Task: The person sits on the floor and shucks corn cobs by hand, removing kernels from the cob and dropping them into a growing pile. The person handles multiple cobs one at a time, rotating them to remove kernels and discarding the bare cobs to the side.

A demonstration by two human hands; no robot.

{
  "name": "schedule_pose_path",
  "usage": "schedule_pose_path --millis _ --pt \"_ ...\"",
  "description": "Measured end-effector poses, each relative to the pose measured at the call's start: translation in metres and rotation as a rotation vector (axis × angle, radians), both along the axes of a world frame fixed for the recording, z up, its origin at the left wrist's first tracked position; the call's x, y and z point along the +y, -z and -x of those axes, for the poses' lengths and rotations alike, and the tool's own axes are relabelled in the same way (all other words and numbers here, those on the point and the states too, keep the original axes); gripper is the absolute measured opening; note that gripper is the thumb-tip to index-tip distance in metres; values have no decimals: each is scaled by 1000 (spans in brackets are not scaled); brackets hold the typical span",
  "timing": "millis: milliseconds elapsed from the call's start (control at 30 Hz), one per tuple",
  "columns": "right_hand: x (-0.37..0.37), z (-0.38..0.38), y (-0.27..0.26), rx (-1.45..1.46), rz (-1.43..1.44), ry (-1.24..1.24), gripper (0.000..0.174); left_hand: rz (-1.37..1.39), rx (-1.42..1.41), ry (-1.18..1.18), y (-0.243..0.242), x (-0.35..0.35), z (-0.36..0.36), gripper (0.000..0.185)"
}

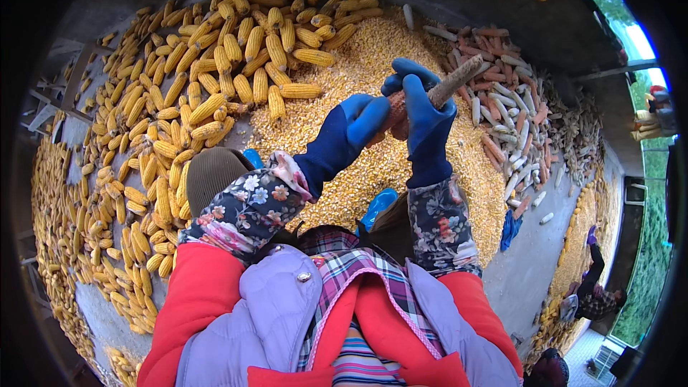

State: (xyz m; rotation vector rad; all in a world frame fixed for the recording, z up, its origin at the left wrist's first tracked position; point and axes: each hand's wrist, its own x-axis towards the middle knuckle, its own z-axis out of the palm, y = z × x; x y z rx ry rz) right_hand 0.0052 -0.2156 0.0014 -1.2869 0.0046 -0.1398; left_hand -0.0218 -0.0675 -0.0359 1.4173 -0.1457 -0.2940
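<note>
Both my hands wear blue coated work gloves and meet above a heap of loose yellow corn kernels (333,172). My left hand (365,118) grips a reddish corn cob (396,109), mostly hidden by the fingers. My right hand (424,99) is closed around a rough brown rod (456,81), whose free end points up and to the right. I cannot tell whether the rod is a wooden stick or a bare cob. It lies against the reddish cob, and the contact between them is covered by the gloves.
Unshelled yellow ears of corn (258,43) are piled ahead and along the left. Stripped white and red cobs (505,97) lie to the right, with husks (578,123) beyond. A blue cloth (510,230) rests by the kernels. Another person (594,295) is at the far right.
</note>
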Motion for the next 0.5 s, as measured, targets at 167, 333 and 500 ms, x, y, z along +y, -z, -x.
schedule_pose_path --millis 167,333,500 --pt "14 13 -8 -169 178 -20 23 -269 -434 140 28 18 -22 27" --pt "18 21 -7 -322 352 -166 25 -15 -358 247 43 20 -26 38" --pt "4 -3 0 15 56 -13 24 306 352 162 11 18 -17 35"
